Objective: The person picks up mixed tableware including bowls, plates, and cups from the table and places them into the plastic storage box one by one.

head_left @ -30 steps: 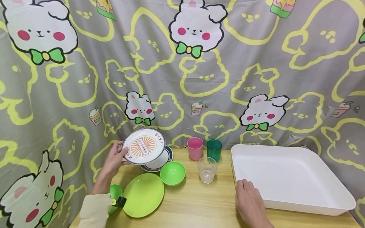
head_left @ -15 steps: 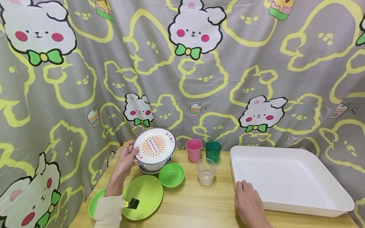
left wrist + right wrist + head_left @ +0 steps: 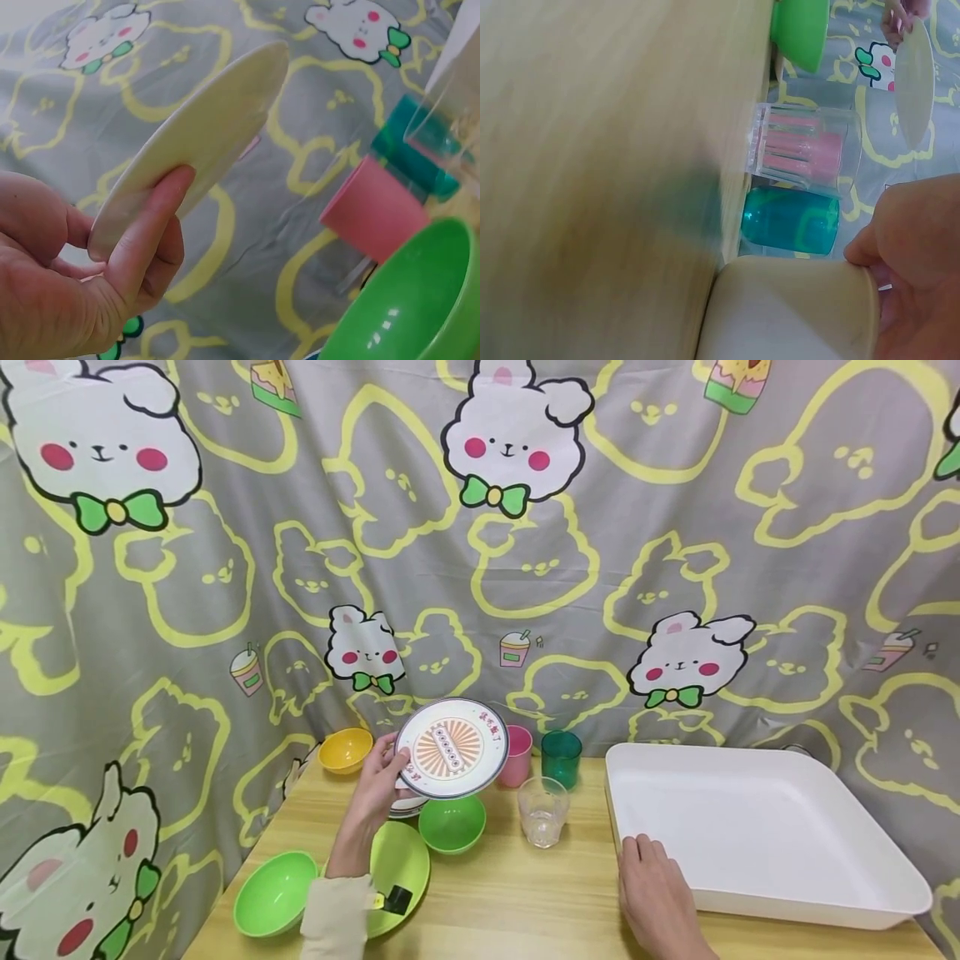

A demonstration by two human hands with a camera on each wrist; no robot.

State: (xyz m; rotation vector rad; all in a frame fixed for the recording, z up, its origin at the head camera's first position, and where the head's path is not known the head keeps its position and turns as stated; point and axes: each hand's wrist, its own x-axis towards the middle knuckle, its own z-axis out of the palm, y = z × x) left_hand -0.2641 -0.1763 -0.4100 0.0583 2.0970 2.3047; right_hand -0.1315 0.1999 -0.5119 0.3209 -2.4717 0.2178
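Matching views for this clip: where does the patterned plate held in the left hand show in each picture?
Head: patterned plate centre-left, raised above the table.
Left wrist: its pale underside, upper left, pinched by the left hand.
Right wrist: edge-on, top right.
Shared landmark: pink cup.

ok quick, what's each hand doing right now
Left hand: grips the patterned plate by its rim, held above the table.
Right hand: open, resting by the white tray, holding nothing.
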